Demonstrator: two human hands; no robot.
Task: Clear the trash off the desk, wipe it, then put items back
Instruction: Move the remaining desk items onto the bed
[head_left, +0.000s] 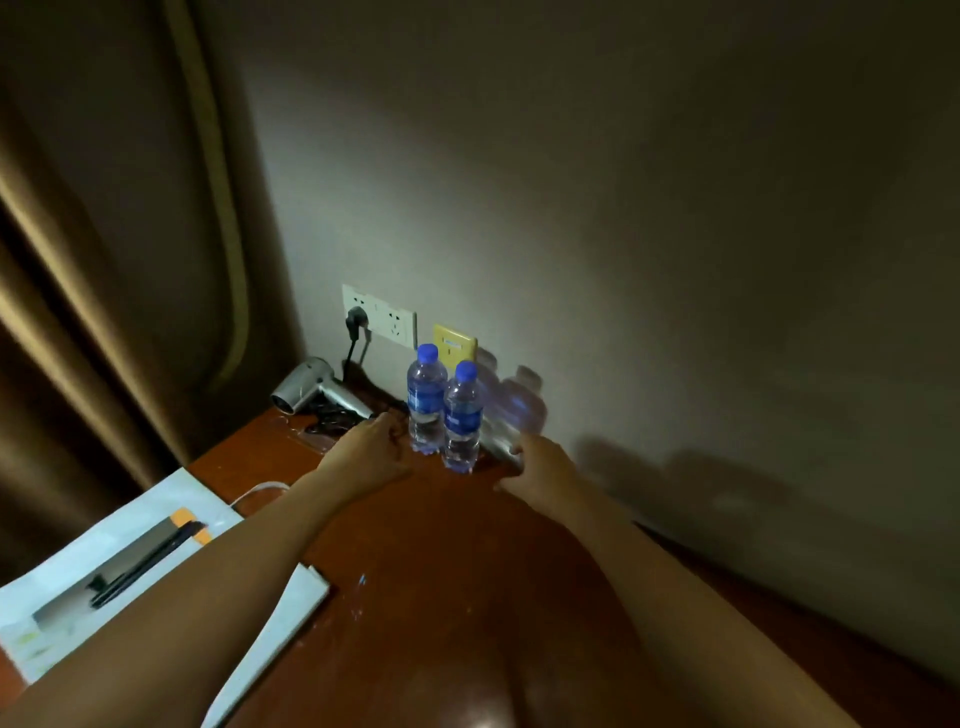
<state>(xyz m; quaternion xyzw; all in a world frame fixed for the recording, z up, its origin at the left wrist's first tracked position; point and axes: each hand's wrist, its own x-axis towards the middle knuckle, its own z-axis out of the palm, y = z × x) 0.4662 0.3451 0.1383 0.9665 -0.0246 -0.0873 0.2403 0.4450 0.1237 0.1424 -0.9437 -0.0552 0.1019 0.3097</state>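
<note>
Two clear water bottles with blue caps and blue labels stand upright side by side on the reddish-brown desk (415, 571), close to the wall: the left bottle (427, 402) and the right bottle (462, 421). My left hand (371, 452) hovers just left of the left bottle's base, fingers loosely curled, holding nothing. My right hand (543, 467) lies just right of the right bottle, low over the desk, fingers relaxed and empty. Neither hand touches a bottle.
A silver hair dryer (311, 392) lies at the desk's back left corner with its black cord plugged into the wall socket (382, 314). A white flat bag or box (104, 566) with black pens on it covers the desk's left edge. A curtain (104, 260) hangs on the left.
</note>
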